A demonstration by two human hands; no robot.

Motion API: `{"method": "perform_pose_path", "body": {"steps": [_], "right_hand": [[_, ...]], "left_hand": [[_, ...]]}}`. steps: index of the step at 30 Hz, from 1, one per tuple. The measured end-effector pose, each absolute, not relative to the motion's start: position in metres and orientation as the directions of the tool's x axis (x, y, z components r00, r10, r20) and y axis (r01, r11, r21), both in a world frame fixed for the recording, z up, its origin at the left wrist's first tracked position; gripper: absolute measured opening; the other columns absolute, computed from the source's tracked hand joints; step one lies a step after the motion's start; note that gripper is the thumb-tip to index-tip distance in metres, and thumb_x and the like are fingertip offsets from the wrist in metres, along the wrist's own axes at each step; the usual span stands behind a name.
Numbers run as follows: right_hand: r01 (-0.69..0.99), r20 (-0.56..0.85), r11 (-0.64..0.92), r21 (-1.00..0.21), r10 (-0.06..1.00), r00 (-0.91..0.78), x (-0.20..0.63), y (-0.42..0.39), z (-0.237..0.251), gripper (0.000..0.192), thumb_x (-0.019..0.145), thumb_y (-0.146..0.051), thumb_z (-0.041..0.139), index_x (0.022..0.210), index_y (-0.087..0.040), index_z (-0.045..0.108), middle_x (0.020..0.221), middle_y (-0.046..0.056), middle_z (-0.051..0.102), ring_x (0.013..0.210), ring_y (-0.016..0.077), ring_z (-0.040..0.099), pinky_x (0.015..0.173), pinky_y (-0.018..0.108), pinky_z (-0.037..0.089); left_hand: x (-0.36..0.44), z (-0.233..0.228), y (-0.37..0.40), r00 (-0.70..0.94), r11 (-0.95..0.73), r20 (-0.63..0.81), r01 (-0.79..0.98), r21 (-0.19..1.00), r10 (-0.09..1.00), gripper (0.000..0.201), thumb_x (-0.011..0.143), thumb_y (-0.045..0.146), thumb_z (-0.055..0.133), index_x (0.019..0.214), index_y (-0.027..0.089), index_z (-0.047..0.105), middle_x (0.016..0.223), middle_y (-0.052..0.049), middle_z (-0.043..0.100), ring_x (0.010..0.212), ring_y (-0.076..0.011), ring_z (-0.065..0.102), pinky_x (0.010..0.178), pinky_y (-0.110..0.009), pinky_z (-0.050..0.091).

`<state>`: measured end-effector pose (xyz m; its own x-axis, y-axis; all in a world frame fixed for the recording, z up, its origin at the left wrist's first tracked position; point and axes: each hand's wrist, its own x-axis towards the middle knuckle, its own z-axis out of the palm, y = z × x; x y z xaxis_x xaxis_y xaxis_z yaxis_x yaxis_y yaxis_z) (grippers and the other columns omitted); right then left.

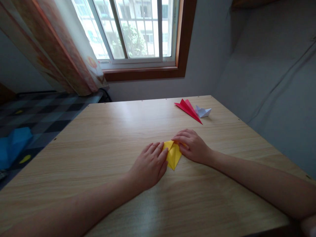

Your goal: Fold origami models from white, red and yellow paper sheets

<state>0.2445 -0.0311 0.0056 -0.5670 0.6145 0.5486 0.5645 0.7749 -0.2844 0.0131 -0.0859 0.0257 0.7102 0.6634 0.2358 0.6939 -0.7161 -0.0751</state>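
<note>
A small piece of folded yellow paper (174, 157) lies on the wooden table, its lower corner pointing toward me. Fold lines run down to that corner. My left hand (153, 161) holds the paper's left edge, the index finger on top and the thumb beside it. On the other side my right hand (192, 145) grips the upper right part between thumb and fingers. Both hands cover portions of the paper, so its side corners are partly hidden.
Beyond my right hand, a red paper plane (189, 110) lies beside a white paper boat (203, 112) on the table (118, 121). To the left, something blue (16, 143) rests on checked cloth (66, 105). A window (138, 33) and a curtain (61, 49) are behind.
</note>
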Motion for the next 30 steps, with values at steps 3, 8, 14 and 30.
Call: {"method": "perform_pose_path", "body": {"steps": [3,8,14,30], "right_hand": [[0.566,0.538,0.786,-0.249,0.599,-0.594,0.2448,-0.0317,0.0065,0.026,0.085,-0.011,0.057,0.105,-0.020,0.070,0.103,0.008,0.071,0.099,0.0237,0.058,0.095,0.043,0.043],[0.599,0.497,0.783,-0.168,0.592,-0.635,0.2447,-0.0335,0.0081,0.025,0.087,-0.014,0.057,0.107,-0.021,0.071,0.102,0.007,0.071,0.101,0.0250,0.056,0.097,0.044,0.038],[0.616,0.464,0.778,-0.127,0.595,-0.657,0.2445,-0.0347,0.0092,0.022,0.089,-0.016,0.057,0.105,-0.020,0.072,0.099,0.007,0.072,0.100,0.0254,0.055,0.098,0.045,0.036],[0.604,0.389,0.793,-0.084,0.584,-0.712,0.2409,-0.0341,0.0052,0.036,0.091,-0.015,0.052,0.124,-0.016,0.064,0.103,0.012,0.063,0.100,0.0264,0.052,0.101,0.046,0.038]], "left_hand": [[0.0131,0.0265,-0.0863,0.694,-0.704,0.232,0.708,-0.053,0.681,0.037,0.096,0.028,0.045,0.127,0.011,0.057,0.134,-0.018,0.059,0.124,-0.0316,0.054,0.107,-0.052,0.040],[0.0142,0.0278,-0.0858,0.691,-0.705,0.226,0.709,-0.030,0.686,0.037,0.095,0.027,0.045,0.126,0.011,0.057,0.133,-0.019,0.059,0.124,-0.0316,0.054,0.107,-0.053,0.040],[0.0163,0.0286,-0.0851,0.697,-0.704,0.200,0.709,-0.047,0.689,0.038,0.095,0.027,0.045,0.127,0.009,0.057,0.133,-0.021,0.059,0.124,-0.0331,0.054,0.107,-0.053,0.040],[0.0148,0.0286,-0.0824,0.704,-0.724,0.233,0.690,-0.002,0.671,0.031,0.095,0.026,0.044,0.120,0.014,0.058,0.132,-0.014,0.059,0.118,-0.0297,0.053,0.103,-0.050,0.041]]}}
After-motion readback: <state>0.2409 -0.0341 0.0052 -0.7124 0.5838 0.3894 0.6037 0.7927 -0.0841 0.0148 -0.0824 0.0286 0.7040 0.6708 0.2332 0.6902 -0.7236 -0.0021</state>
